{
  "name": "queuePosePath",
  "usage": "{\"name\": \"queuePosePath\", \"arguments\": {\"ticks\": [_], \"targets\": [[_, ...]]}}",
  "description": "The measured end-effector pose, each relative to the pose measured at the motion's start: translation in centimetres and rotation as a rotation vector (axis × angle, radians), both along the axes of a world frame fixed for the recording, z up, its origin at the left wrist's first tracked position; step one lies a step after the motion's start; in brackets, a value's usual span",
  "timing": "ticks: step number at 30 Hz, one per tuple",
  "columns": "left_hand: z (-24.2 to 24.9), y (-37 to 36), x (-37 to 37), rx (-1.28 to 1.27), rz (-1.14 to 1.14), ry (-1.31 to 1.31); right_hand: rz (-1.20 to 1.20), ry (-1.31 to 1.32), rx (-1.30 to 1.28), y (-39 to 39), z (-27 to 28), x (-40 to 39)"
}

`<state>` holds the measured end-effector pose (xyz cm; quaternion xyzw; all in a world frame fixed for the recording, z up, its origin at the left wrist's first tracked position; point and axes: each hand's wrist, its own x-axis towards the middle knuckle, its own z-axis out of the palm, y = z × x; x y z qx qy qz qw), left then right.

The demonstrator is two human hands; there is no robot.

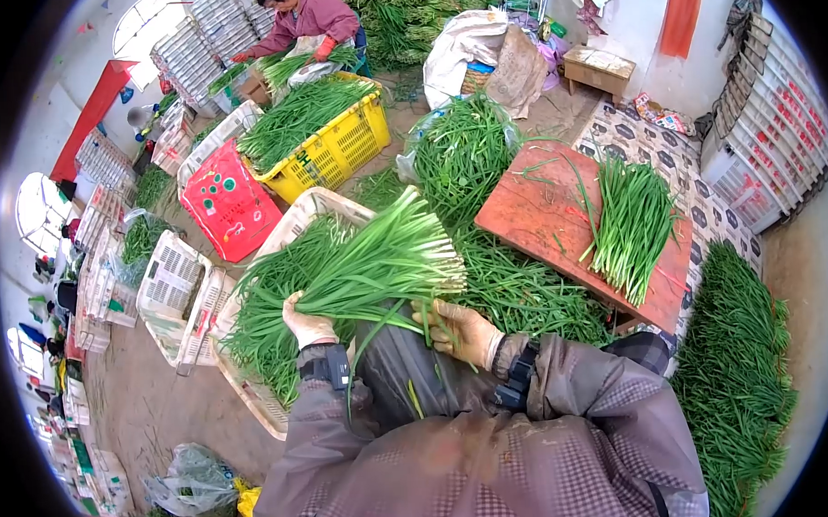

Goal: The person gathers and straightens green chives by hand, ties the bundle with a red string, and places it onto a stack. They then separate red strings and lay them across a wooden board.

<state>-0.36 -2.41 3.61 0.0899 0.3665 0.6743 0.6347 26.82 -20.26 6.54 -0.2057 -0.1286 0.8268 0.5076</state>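
Both hands are gloved. My left hand (309,320) is closed round the leafy part of a large bunch of green stalks (369,269), whose pale root ends point right. Just below those pale ends, my right hand (462,332) has its fingers bent round a few loose green leaves (432,318). Under the bunch stands a white crate (325,202) holding more greens. On the reddish board (540,208) to the right lies another bunch (634,228), its pale ends toward me.
A yellow crate (337,147) of greens stands ahead, beside a red panel (230,201). A co-worker (310,16) in red gloves handles greens behind it. Greens (524,282) heap below the board. White crates (765,128) are stacked at right, above a long green pile (733,375).
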Motion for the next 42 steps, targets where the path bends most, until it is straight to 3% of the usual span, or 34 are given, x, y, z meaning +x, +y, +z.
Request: {"name": "queuePosePath", "arguments": {"ticks": [5,9,14,16,17,18,20,21,24,26,28,30,33,36,37,41,42], "targets": [[-0.2,0.1,-0.4,0.017,-0.042,-0.021,0.063,-0.069,-0.108,1.0,0.6,0.6],[-0.6,0.4,-0.7,-0.001,-0.026,0.001,0.127,-0.281,0.009,-0.2,3.1,3.8],[-0.8,-0.1,-0.9,-0.027,0.009,-0.027,-0.205,-0.242,-0.021,-3.0,4.1,12.0],[-1.3,0.2,-0.9,-0.006,0.024,-0.017,-0.138,-0.352,-0.007,-4.2,4.9,13.9],[-1.5,0.5,-1.0,-0.023,0.016,-0.019,0.173,-0.671,-0.051,-4.2,6.0,15.1],[-1.3,0.4,-0.9,-0.019,0.006,-0.025,0.415,-1.080,0.087,-4.2,8.2,13.4],[-0.9,0.3,-0.4,-0.009,-0.014,-0.038,0.553,-1.538,0.273,-4.1,8.6,11.0],[-2.7,1.2,-1.3,0.015,-0.019,-0.051,0.441,-1.429,0.202,-3.7,7.8,9.9],[-1.7,0.5,-0.9,0.023,-0.059,-0.057,0.196,-1.270,0.240,-1.5,8.5,6.0],[-1.4,0.4,-0.8,-0.004,-0.028,-0.021,0.078,-1.393,0.382,0.0,8.1,4.0],[-1.1,0.2,-0.6,0.016,-0.037,-0.030,-0.223,-1.808,0.691,1.4,6.0,2.5],[-1.0,0.2,-0.6,-0.003,-0.026,-0.019,-0.236,-2.084,0.773,1.8,5.5,1.9],[-0.9,0.1,-0.7,0.006,-0.011,-0.019,-0.333,-2.099,0.794,1.3,5.6,1.9],[-1.5,0.3,-0.7,-0.014,-0.057,-0.030,-0.559,-1.844,0.721,-0.3,6.5,2.2],[-1.3,0.1,-0.8,-0.016,-0.076,-0.071,-0.535,-1.756,0.666,-0.6,6.3,2.3],[-1.3,0.1,-0.6,-0.017,-0.039,-0.048,-0.697,-1.662,0.855,-1.2,8.9,1.3],[-1.1,0.0,-0.4,-0.018,-0.051,-0.051,-0.619,-1.751,0.891,-0.8,8.8,1.4]]}}
